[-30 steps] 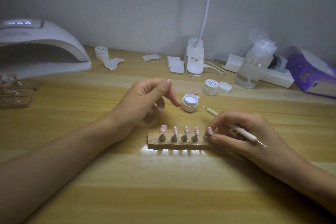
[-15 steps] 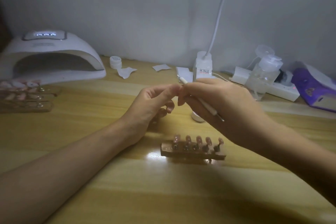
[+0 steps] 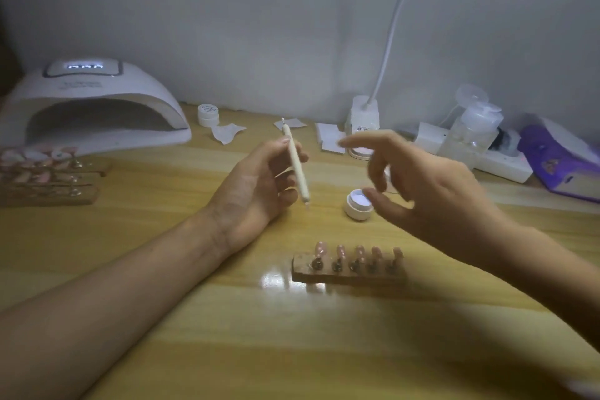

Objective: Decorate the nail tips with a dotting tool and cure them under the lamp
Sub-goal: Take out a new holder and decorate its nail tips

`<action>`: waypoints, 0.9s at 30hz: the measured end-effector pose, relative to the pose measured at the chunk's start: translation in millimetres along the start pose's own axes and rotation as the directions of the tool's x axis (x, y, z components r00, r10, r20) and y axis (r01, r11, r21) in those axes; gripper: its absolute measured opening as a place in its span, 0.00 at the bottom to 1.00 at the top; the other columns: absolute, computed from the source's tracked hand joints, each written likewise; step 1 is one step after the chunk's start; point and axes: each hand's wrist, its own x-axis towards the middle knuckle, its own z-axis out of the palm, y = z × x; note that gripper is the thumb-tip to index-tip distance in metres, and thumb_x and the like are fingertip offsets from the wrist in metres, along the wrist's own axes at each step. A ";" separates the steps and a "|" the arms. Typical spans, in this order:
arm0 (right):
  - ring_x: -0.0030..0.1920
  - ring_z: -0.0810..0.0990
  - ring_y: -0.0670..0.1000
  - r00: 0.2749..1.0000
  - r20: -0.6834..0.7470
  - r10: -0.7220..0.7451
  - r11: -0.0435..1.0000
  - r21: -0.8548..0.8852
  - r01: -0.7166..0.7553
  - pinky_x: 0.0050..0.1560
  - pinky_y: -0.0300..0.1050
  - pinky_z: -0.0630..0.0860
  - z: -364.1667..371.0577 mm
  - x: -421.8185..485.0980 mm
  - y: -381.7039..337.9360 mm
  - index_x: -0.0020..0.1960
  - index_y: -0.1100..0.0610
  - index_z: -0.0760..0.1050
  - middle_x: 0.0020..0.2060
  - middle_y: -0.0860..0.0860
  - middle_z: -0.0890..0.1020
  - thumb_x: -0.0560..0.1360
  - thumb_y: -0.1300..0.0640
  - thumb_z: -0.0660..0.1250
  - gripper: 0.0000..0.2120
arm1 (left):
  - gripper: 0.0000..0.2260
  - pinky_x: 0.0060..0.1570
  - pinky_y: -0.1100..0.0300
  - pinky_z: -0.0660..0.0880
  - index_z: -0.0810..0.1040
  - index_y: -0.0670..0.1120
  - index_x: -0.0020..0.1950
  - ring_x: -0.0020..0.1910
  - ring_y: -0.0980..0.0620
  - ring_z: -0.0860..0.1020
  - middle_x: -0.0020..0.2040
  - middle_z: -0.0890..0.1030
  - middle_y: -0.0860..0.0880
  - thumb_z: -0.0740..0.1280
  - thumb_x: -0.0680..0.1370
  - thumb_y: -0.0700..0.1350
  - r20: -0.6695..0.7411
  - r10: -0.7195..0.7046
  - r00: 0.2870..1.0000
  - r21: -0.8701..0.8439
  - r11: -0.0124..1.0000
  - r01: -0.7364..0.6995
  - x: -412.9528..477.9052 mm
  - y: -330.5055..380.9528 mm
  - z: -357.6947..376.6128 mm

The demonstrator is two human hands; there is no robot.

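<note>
My left hand (image 3: 256,185) holds the cream dotting tool (image 3: 296,166) near its upper end, the shaft hanging almost upright above the table. My right hand (image 3: 422,191) hovers to the right with fingers spread and holds nothing; it is blurred. Below it stands a small open white gel pot (image 3: 358,204). In front of both hands lies a wooden holder (image 3: 347,273) carrying several pink nail tips (image 3: 341,250) on stands. The white curing lamp (image 3: 94,107) sits at the back left with its display lit.
More wooden holders with pink tips (image 3: 45,175) lie left, before the lamp. Along the wall are a closed white jar (image 3: 207,114), paper wipes (image 3: 227,134), a desk-lamp base (image 3: 363,114), a pump bottle (image 3: 474,130), a power strip (image 3: 500,162) and a purple box (image 3: 565,162).
The dotting tool has passed from my right hand to my left. My right hand let go and drew back to the right, away from the nail-tip holder. The view has tilted up.
</note>
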 end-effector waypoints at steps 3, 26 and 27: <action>0.36 0.73 0.46 0.951 0.179 0.252 0.862 0.406 -0.304 0.35 0.34 0.69 -3.8 -31.3 25.7 0.58 0.43 0.75 0.42 0.43 0.76 0.78 0.45 0.64 0.10 | 0.08 0.31 0.65 0.65 0.74 0.48 0.41 0.29 0.56 0.68 0.33 0.73 0.53 0.61 0.79 0.48 -0.002 -0.024 1.000 0.009 1.000 0.024 0.6 0.1 1.5; 0.31 0.74 0.40 0.828 0.181 0.531 0.704 0.449 -0.550 0.31 0.29 0.68 -39.5 -141.4 76.6 0.45 0.44 0.81 0.35 0.47 0.81 0.66 0.53 0.79 0.11 | 0.12 0.25 0.66 0.60 0.80 0.48 0.39 0.25 0.56 0.64 0.27 0.71 0.50 0.68 0.74 0.56 0.263 0.048 0.964 0.413 0.897 -0.158 -1.3 -17.1 28.7; 0.32 0.74 0.40 0.795 0.156 0.586 0.685 0.429 -0.589 0.31 0.29 0.68 -49.7 -155.3 87.6 0.45 0.45 0.82 0.35 0.48 0.82 0.66 0.55 0.79 0.11 | 0.14 0.25 0.67 0.61 0.80 0.47 0.40 0.26 0.55 0.65 0.28 0.71 0.49 0.71 0.72 0.59 0.317 0.025 0.948 0.430 0.887 -0.167 -0.6 -25.7 41.1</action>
